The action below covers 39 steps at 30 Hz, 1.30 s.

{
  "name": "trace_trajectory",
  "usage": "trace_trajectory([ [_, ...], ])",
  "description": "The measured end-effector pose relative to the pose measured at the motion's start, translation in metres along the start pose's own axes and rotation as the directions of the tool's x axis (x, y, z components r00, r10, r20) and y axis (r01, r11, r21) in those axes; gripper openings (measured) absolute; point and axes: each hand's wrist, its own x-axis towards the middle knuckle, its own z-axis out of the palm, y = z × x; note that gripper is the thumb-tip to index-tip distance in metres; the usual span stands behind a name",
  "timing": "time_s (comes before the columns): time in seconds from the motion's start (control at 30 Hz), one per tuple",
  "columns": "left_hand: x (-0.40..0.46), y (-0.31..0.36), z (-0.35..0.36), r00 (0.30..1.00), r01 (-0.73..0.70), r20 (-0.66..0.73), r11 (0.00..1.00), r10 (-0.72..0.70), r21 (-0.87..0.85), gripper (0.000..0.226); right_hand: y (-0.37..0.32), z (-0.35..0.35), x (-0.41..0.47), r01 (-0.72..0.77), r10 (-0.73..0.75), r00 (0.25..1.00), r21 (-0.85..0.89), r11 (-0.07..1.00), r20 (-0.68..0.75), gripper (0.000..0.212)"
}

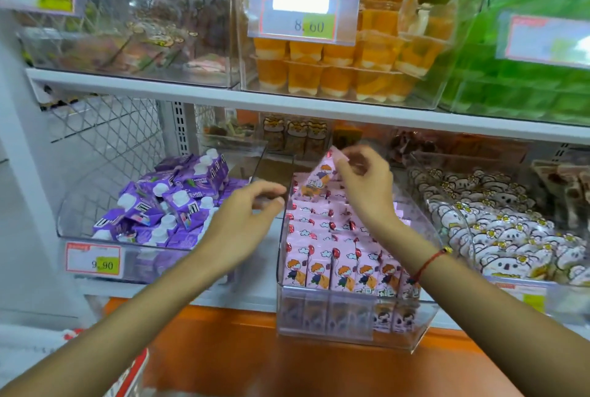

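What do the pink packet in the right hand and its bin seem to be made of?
Pink packet, pinched by the right hand: probably thin glossy plastic film; it bends and looks shiny. Bin: clear rigid plastic, likely acrylic; packets show through it.

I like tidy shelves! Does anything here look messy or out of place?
Yes. The clear bin of pink packets sticks out past the shelf front, unlike its neighbours. The right hand pinches one pink packet, tilted, above the rows. The purple cartons in the left bin lie in a jumbled heap.
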Motion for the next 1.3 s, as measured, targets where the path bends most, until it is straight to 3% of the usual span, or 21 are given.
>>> trace_trajectory([
  [0.17,0.005,0.023,0.015,0.992,-0.105,-0.07,0.994,0.107,0.032,0.031,-0.015,-0.036,-0.02,-0.135,0.159,0.984,0.241,0.961,-0.085,0.008],
  [0.27,-0.013,0.021,0.032,0.979,-0.204,-0.012,0.977,0.205,0.057,0.039,-0.023,-0.05,-0.026,-0.185,0.238,0.963,0.334,0.924,-0.126,0.006],
  [0.43,-0.031,0.01,0.044,0.956,-0.293,0.056,0.947,0.288,0.13,0.048,-0.032,-0.061,-0.037,-0.307,0.308,0.949,0.386,0.87,0.06,0.013],
  [0.63,-0.033,0.009,0.053,0.963,-0.267,0.047,0.964,0.267,0.005,0.036,-0.032,-0.065,-0.04,-0.482,0.437,0.875,0.439,0.758,0.207,0.014],
  [0.83,-0.034,0.008,0.056,0.963,-0.267,0.038,0.963,0.268,-0.043,0.034,-0.026,-0.066,-0.039,-0.483,0.406,0.875,0.418,0.77,0.264,0.015],
  [1.0,-0.034,0.012,0.054,0.948,-0.315,-0.086,0.941,0.306,-0.127,0.029,-0.03,-0.063,-0.043,-0.415,0.192,0.843,0.381,0.826,0.503,0.019],
  [1.13,-0.035,0.013,0.05,0.926,-0.354,-0.135,0.935,0.352,0.014,0.032,-0.031,-0.059,-0.046,-0.352,0.183,0.895,0.392,0.85,0.408,0.022],
  [1.3,-0.031,0.014,0.046,0.919,-0.371,-0.131,0.928,0.373,0.042,0.041,-0.028,-0.058,-0.047,-0.384,0.255,0.905,0.394,0.835,0.341,0.042],
])
